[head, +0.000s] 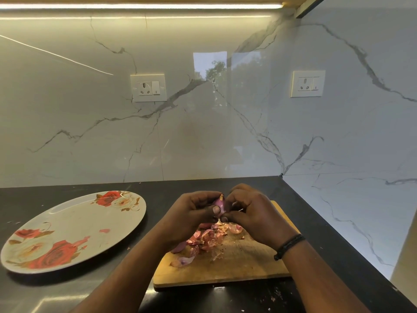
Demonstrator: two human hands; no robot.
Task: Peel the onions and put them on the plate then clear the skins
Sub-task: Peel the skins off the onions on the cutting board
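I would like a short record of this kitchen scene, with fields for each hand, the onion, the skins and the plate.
left hand: holds the onion
right hand: pinches the onion at its near side
onion: small, purple, held above the cutting board
skins: heaped on the board under the hands
plate: flowered, left of the board, no onion on it
counter: dark

plate left of board, skins on board, onion seemingly above
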